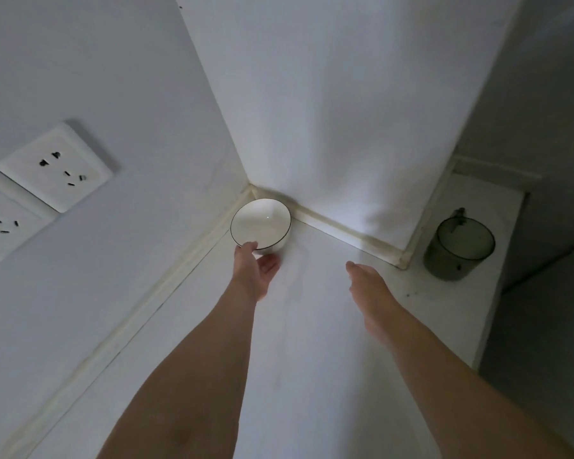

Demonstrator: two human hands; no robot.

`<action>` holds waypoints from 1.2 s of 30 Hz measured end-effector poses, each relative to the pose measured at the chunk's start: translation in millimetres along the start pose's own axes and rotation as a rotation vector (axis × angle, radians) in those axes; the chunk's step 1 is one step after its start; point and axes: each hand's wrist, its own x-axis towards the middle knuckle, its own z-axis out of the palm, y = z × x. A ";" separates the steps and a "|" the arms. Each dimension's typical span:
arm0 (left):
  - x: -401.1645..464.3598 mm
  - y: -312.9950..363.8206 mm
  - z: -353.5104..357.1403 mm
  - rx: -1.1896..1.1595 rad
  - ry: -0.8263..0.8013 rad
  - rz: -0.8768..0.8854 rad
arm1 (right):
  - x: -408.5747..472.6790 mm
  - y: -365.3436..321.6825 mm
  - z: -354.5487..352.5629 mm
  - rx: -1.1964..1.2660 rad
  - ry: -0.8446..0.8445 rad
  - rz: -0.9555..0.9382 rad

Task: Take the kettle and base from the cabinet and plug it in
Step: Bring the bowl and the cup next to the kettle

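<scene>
Wall sockets (52,167): two white plates on the left wall, above the bench; both vacant, no plug seated.
Bench (312,342): pale surface running into a corner where two walls meet.
Left hand (254,271): reaches to the corner; fingers curl round the near rim and wall of the bowl, thumb over the rim.
Bowl (262,226): white, thin dark rim, upright and seemingly empty, tucked against the corner joint.
Right hand (368,283): fingers straight and together, holding nothing, poised over the bench, well apart from the bowl.
Dark cup (459,248): translucent, upright on the bench at the far right, untouched.
Kettle and base: not in view; no cabinet shows either, so their place cannot be told.
Handling, as a judgement: a kettle is rigid, light if empty, and best taken by its handle. The base is flat and light, and is best lifted by its edge with the trailing cord gathered.
Stage, as a judgement: clearing the corner beside the sockets, fetching not yet begun.
</scene>
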 end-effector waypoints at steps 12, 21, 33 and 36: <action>-84.7 -33.7 -20.9 0.331 -0.046 0.059 | -29.0 2.8 -72.7 0.134 0.266 -0.106; -163.8 -77.5 3.8 0.597 -0.242 0.007 | -38.0 -4.0 -135.1 -0.100 0.669 -0.296; -153.7 -65.3 34.7 0.763 -0.343 -0.037 | 36.7 -94.5 -173.8 -0.427 0.489 -0.129; -139.0 -64.9 38.0 0.808 -0.367 -0.053 | 57.5 -107.9 -176.3 -0.570 0.480 -0.110</action>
